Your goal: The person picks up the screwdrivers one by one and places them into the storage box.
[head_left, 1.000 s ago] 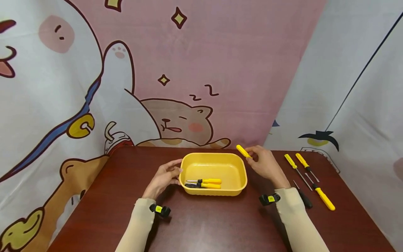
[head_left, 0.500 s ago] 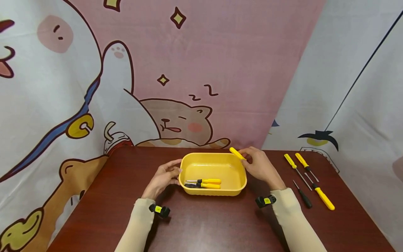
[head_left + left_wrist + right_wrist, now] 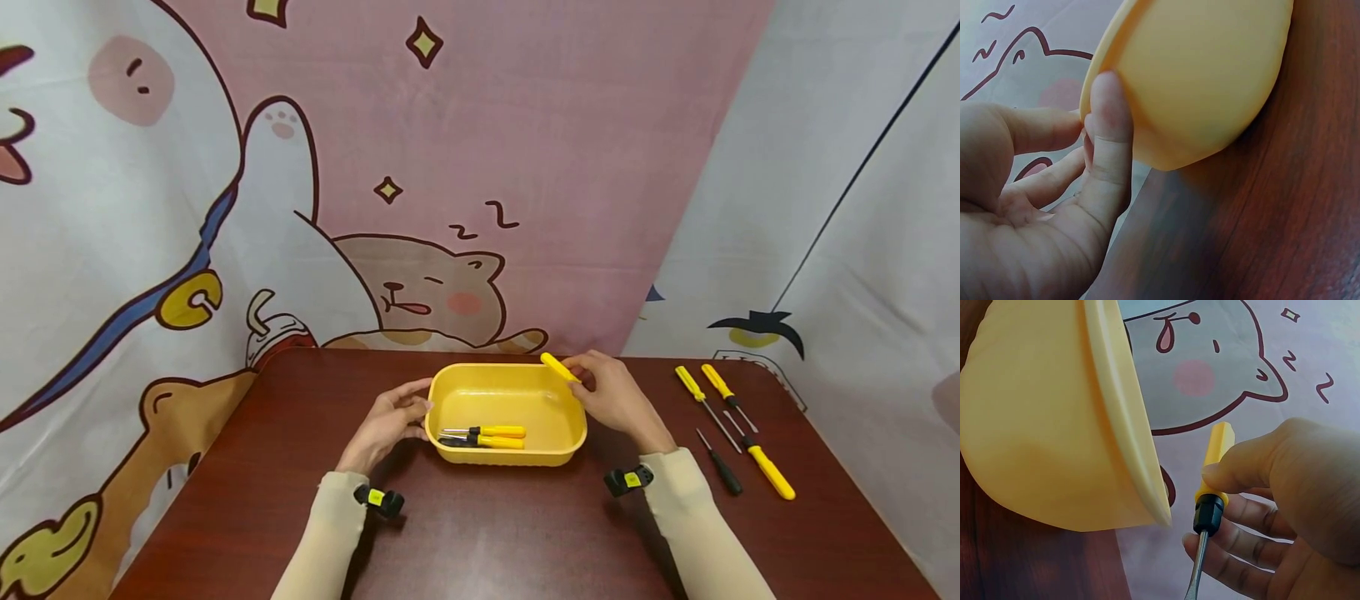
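My right hand (image 3: 611,392) pinches a screwdriver (image 3: 1213,481) by its yellow handle, thumb on top and fingers behind; in the right wrist view its black collar and metal shank point down, apart from the bin. This happens at the back right corner of a yellow plastic bin (image 3: 506,457). At the bin's left end, my left hand (image 3: 386,421) holds the rim and outer wall; the left wrist view shows its digits (image 3: 1110,119) against the plastic. Inside the bin, near the front wall, lie two screwdrivers with yellow handles (image 3: 502,432), side by side.
On the right of the dark red table (image 3: 480,533) lie three yellow-handled screwdrivers (image 3: 772,472) and one black-handled screwdriver (image 3: 726,475). A cartoon-printed cloth (image 3: 570,167) hangs behind the table and along its sides.
My right hand has moved left with the screwdriver, bringing its handle from beside the bin to over the back right corner. My left hand stays at the bin's left end.
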The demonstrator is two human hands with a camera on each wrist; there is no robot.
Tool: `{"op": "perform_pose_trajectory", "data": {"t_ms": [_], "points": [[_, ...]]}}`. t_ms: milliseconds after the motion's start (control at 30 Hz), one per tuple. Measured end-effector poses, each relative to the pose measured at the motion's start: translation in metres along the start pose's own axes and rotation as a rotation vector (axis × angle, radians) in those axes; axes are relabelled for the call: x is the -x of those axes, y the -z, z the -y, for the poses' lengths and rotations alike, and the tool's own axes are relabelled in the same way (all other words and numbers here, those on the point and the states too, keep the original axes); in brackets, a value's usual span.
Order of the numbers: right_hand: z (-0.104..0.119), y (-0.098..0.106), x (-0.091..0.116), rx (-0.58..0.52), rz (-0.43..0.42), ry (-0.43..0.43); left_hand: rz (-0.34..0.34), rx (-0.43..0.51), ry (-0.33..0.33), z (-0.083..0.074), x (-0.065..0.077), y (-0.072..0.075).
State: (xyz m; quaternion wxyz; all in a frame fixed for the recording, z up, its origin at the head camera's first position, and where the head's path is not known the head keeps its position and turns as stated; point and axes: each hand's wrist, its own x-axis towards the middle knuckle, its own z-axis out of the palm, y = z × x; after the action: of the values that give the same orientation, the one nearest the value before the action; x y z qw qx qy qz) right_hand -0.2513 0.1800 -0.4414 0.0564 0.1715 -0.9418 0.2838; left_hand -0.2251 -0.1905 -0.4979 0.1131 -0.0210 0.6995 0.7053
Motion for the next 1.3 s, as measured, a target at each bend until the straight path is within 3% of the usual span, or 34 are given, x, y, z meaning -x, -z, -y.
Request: {"op": "perform_pose_trajectory", "data": {"t_ms": [533,967,1300], "points": [[0.000,-0.001,0.003,0.007,0.003,0.011,0.005,0.006,0.008,0.003,0.002,-0.001],[0.011,-0.006,0.002,-0.023,0.033,0.006,-0.002,0.006,0.016,-0.002,0.000,0.000],[0.027,-0.008,-0.006,-0.015,0.071,0.051,-0.014,0.005,0.020,-0.002,0.000,0.000]]}}
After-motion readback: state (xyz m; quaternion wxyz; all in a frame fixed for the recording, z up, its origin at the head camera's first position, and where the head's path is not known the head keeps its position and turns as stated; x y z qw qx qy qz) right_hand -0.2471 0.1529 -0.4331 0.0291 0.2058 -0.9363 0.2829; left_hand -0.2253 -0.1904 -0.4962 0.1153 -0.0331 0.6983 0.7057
